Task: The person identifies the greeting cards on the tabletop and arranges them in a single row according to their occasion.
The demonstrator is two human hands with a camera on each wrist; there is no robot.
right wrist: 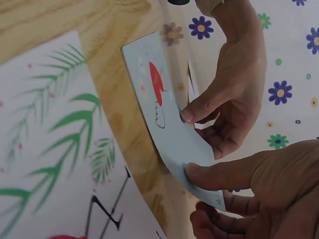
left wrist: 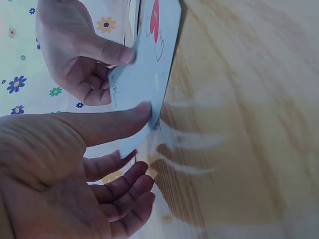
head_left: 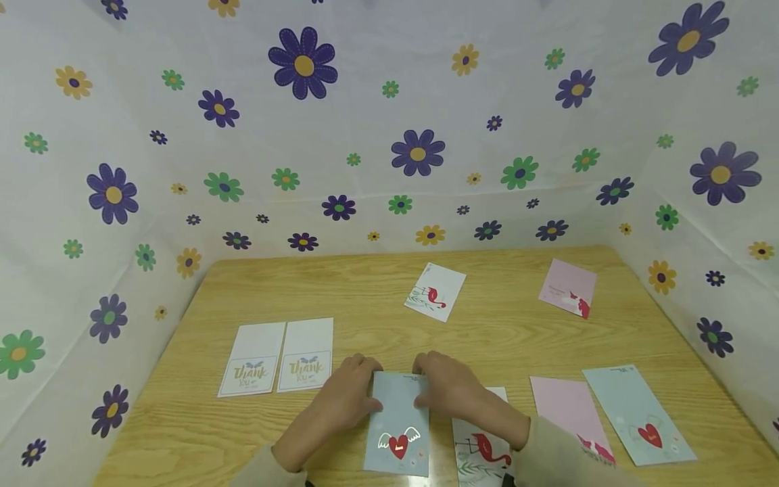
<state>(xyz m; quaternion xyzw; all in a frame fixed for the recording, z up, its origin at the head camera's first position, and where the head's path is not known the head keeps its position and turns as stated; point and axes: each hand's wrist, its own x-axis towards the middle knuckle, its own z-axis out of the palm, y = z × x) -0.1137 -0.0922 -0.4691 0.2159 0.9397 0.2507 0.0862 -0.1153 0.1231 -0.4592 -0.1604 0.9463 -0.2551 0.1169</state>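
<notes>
A light blue greeting card (head_left: 397,412) with a red winged heart is between my two hands, close over the table's near side. My left hand (head_left: 348,398) pinches its left edge, thumb on the printed face and fingers behind. On the opposite edge, my right hand (head_left: 449,387) pinches in the same way. The card (right wrist: 172,124) bends upward towards the gripped end in the right wrist view. Beneath my right forearm lies a white flamingo card (head_left: 483,453), partly covered. Further right are a pink card (head_left: 569,409) and a second blue heart card (head_left: 642,416).
Two white "Thank you" cards (head_left: 252,358) lie side by side at the left of the wooden table (head_left: 365,291). Towards the back are another flamingo card (head_left: 435,292) and another pink card (head_left: 569,287). A flower-patterned white cloth (head_left: 365,122) hangs behind and at both sides.
</notes>
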